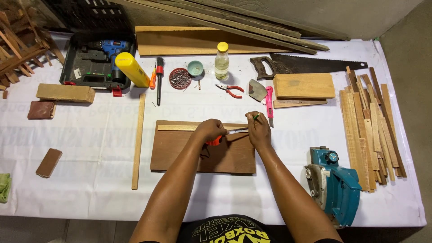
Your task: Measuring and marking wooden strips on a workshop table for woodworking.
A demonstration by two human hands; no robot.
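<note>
A brown wooden board [180,153] lies flat on the white-covered table in front of me, with a thin pale wooden strip [177,128] along its far edge. My left hand [209,131] rests on the board, closed on an orange tool [214,141] whose metal blade reaches right along the strip. My right hand [258,129] sits at the board's far right corner, pinching a green pencil [256,117] with its tip down near the blade's end.
Behind the board lie red pliers [230,91], a pink utility knife [269,101], a bottle [221,62], a bowl of nails [180,78], a handsaw [306,65] and a drill case [94,63]. A blue electric planer [335,185] and several wood slats [371,130] sit right. A long slat [138,141] lies left.
</note>
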